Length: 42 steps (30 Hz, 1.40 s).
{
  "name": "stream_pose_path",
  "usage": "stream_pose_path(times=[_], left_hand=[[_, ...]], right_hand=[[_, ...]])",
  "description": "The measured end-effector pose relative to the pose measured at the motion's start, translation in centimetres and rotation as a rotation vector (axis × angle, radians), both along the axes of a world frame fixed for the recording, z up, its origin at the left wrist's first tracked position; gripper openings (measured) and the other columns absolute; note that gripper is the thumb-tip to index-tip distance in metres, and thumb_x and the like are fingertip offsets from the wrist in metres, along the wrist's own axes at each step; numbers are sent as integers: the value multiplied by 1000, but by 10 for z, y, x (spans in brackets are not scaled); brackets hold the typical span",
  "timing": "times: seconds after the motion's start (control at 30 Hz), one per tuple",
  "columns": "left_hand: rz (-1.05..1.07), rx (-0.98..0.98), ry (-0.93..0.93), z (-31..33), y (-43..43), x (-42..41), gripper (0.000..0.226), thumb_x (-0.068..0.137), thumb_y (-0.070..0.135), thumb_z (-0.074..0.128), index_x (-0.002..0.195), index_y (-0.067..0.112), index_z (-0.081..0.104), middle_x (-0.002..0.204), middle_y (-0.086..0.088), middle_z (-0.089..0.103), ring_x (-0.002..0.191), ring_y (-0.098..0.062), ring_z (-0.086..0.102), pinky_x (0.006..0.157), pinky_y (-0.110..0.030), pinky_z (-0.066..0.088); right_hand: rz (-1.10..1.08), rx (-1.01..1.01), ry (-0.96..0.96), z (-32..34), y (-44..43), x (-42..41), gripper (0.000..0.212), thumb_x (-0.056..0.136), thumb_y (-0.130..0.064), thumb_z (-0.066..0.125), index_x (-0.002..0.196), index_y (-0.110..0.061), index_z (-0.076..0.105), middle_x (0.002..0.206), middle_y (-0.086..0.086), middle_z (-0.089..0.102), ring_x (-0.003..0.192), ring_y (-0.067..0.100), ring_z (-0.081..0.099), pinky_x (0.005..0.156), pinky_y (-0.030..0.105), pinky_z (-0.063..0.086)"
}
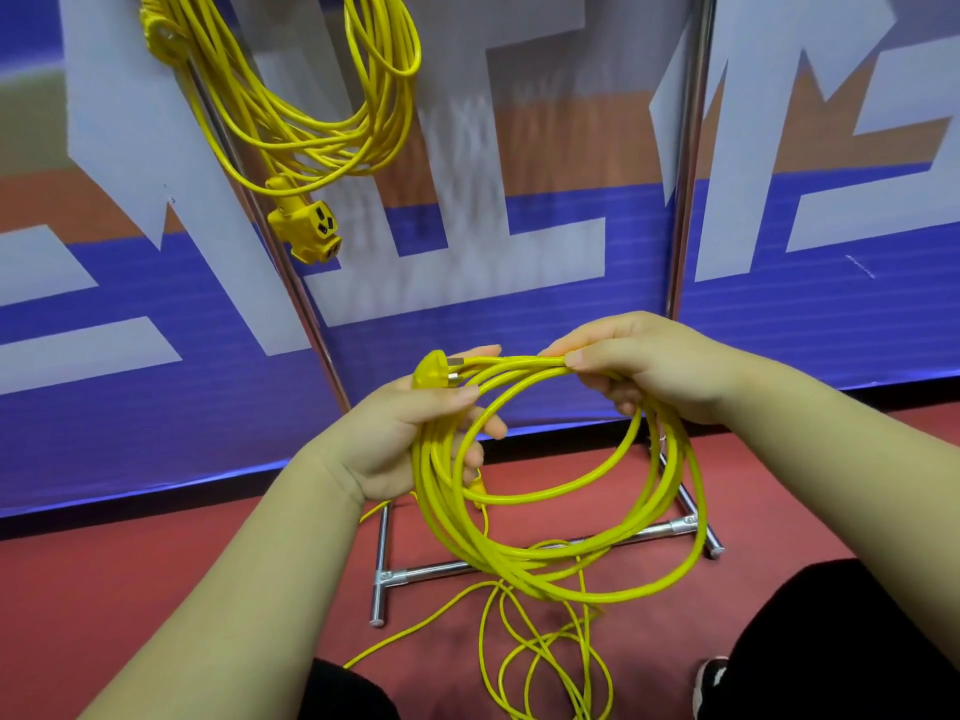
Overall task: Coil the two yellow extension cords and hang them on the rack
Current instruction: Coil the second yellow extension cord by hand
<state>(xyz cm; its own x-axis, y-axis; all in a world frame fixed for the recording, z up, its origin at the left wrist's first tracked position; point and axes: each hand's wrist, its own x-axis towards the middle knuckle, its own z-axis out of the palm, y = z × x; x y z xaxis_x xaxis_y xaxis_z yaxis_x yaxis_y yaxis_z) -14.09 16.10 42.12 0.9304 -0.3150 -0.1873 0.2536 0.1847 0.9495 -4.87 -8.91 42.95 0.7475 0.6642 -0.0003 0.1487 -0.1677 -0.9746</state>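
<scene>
The first cord (311, 148) is hanging far left on the rack (687, 200). The left hand (410, 439) and right hand (649, 371) are gripping the second cord (457, 532), fingers curled round its loops. The trailing slack (482, 636) nearby likely needs coiling next.

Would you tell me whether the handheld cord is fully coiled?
Partly coiled: the left hand and right hand hold the cord in loops, but its loose tail lies on the floor.

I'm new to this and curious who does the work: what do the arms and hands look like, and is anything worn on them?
Two bare human arms, no machine parts. The left hand and right hand wear no gloves; no sleeve, watch or bracelet shows on either forearm. The fingernails are short and unpainted.
</scene>
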Motion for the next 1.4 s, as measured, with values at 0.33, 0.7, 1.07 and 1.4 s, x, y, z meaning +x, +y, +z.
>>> stream_pose_path(times=[0.33, 0.7, 1.07, 1.4], left_hand=[[171, 161, -162, 5, -11, 9, 22, 77, 6, 68, 86, 25, 65, 58, 4, 38, 40, -6, 26, 45, -20, 25], [414, -144, -402, 21, 3, 12, 45, 92, 10, 52, 135, 19, 57, 60, 5, 37, 41, -2, 32, 46, -18, 34], [295, -87, -281, 12, -2, 12, 29, 81, 6, 61, 107, 18, 67, 60, 3, 43, 48, -11, 44, 60, -33, 55], [280, -217, -264, 18, 9, 3, 59, 93, 17, 49, 148, 36, 43, 69, 1, 46, 40, -3, 36, 47, -22, 44]], right_hand=[[8, 111, 40, -7, 0, 5, 58, 91, -10, 71, 141, -29, 50, 68, 4, 57, 57, 18, 50, 58, 31, 48], [350, 111, 190, -5, -15, 15, 55, 78, 2, 65, 128, -20, 57, 93, 13, 68, 115, 36, 67, 89, 37, 55], [-83, 448, 189, -6, -7, 22, 58, 84, 12, 62, 136, -11, 53, 63, 2, 42, 47, 15, 36, 48, 27, 40], [-306, 302, 166, -21, 2, 23, 68, 83, 1, 76, 142, -16, 47, 84, 9, 71, 69, 23, 69, 69, 36, 57]])
